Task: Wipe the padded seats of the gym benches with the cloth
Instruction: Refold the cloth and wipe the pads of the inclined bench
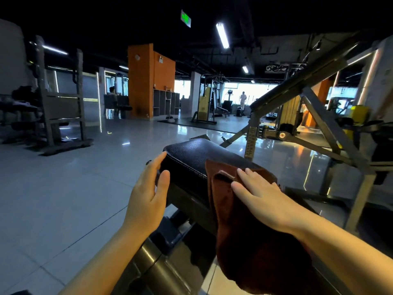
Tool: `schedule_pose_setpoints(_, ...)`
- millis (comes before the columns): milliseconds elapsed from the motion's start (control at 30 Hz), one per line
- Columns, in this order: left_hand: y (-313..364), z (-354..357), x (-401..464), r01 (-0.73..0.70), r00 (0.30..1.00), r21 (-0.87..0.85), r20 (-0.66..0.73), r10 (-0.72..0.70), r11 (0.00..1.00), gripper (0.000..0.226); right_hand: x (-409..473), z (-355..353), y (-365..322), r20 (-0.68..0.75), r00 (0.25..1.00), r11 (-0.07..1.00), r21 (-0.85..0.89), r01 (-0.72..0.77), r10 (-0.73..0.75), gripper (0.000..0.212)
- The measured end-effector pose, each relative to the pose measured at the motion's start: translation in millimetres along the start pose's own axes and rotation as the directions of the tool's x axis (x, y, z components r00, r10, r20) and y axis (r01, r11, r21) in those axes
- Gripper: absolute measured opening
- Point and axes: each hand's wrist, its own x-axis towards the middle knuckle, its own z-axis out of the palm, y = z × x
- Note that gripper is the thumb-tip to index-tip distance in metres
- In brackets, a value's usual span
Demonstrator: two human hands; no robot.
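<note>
seat: 1 black padded seat (192, 157)
cloth: 1 brown cloth (240, 220), draped over seat's right, near end
left hand (148, 194): fingers straight, touching seat's left edge
right hand (261, 193): flat, pressing cloth

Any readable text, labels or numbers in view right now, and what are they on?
None can be read.
Green lit ceiling sign: symbols blurred.
Strip on the machine's upright post: markings too small to read.
Small plate on the orange pillar: too small to read.

Right hand (260, 193) presses cloth (244, 231) on seat (191, 158).
</note>
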Motion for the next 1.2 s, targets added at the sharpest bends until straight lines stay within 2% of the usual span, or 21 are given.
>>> schedule_pose_setpoints(133,3,4,-2,0.016,0.999,-0.023,-0.035,-0.016,1.0,0.042,-21,12,-8,-0.024,0.989,0.982,-0.13,0.139,-0.144,0.063)
schedule_pose_setpoints(300,-3,7,-3,0.067,0.996,-0.091,-0.052,-0.071,0.994,0.045,4,11,-25,0.025,0.941,0.908,-0.255,0.333,-0.338,0.068)
schedule_pose_setpoints(433,-4,10,-9,0.067,0.998,-0.068,-0.013,-0.068,0.995,0.043,50,23,-63,-0.062,0.907,0.878,-0.287,0.384,-0.417,0.068)
schedule_pose_setpoints(567,-6,15,-20,0.059,0.995,0.111,-0.082,-0.05,0.992,0.048,80,21,-91,-0.039,0.917,0.895,-0.239,0.377,-0.396,0.065)
schedule_pose_setpoints(633,-5,10,-23,0.088,0.992,0.165,-0.104,-0.071,0.982,0.045,93,13,-88,-0.004,0.933,0.922,-0.155,0.355,-0.36,0.067)
schedule_pose_setpoints(733,-3,-1,-27,0.063,0.993,0.249,-0.11,-0.036,0.967,0.049,111,0,-52,-0.006,0.979,0.979,-0.04,0.201,-0.201,0.079)
schedule_pose_setpoints(800,-3,-6,-31,0.042,0.996,0.276,-0.085,-0.019,0.96,0.054,112,-5,-18,-0.021,0.998,0.998,-0.029,0.061,-0.062,0.083)
schedule_pose_setpoints(900,-7,-6,-37,0.057,0.996,0.268,-0.08,-0.036,0.962,0.058,91,-7,23,-0.023,0.994,0.994,-0.028,-0.108,0.108,0.081)
schedule_pose_setpoints(967,-10,-2,-42,0.068,0.994,0.254,-0.095,-0.045,0.965,0.059,70,-6,33,-0.043,0.987,0.988,0.002,-0.155,0.155,0.081)
schedule_pose_setpoints(1033,-12,1,-46,0.05,0.994,0.26,-0.104,-0.024,0.964,0.059,48,-2,30,-0.055,0.988,0.989,0.035,-0.142,0.144,0.081)
schedule_pose_setpoints(1133,-15,4,-49,-0.008,0.989,0.26,-0.138,0.045,0.966,0.054,15,4,14,-0.092,0.995,0.999,0.047,-0.024,0.028,0.074)
schedule_pose_setpoints(1200,-15,4,-49,-0.028,0.987,0.253,-0.148,0.068,0.967,0.052,1,11,-4,-0.118,0.991,0.997,-0.036,0.063,-0.067,0.074)
